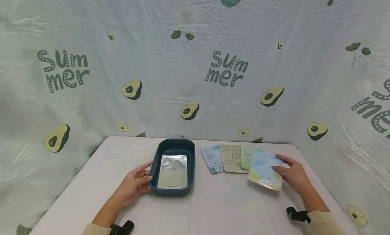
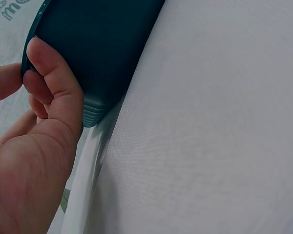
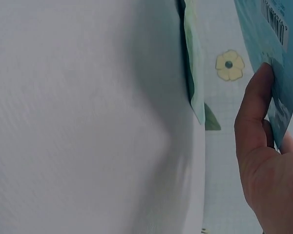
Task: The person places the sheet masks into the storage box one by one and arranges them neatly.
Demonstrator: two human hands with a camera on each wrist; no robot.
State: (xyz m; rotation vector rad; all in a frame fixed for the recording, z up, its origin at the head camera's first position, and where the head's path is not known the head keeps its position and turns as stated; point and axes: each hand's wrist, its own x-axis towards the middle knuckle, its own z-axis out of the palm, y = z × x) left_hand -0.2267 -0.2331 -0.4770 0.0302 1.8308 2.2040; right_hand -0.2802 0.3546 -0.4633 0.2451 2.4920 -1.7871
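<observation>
A dark blue rectangular plastic bin (image 1: 192, 167) stands left of centre on the table. My left hand (image 1: 136, 184) holds its left side, thumb at the rim; the left wrist view shows fingertips (image 2: 39, 51) on the bin's rim and wall. Inside the bin lies a silver-and-cream foil sachet (image 1: 173, 172). My right hand (image 1: 294, 175) pinches a light-blue sachet (image 1: 265, 169) by its right edge, thumb on the front. It is raised above the table in the right wrist view, where a barcode shows. It overlaps a green sachet (image 1: 247, 157) in the head view.
Beside the green sachet lie a beige sachet with printed text (image 1: 233, 159) and a blue floral sachet (image 1: 213, 159), edges overlapping. The white-covered table (image 1: 213, 211) ends at a patterned cloth backdrop (image 1: 170, 69) behind and at both sides.
</observation>
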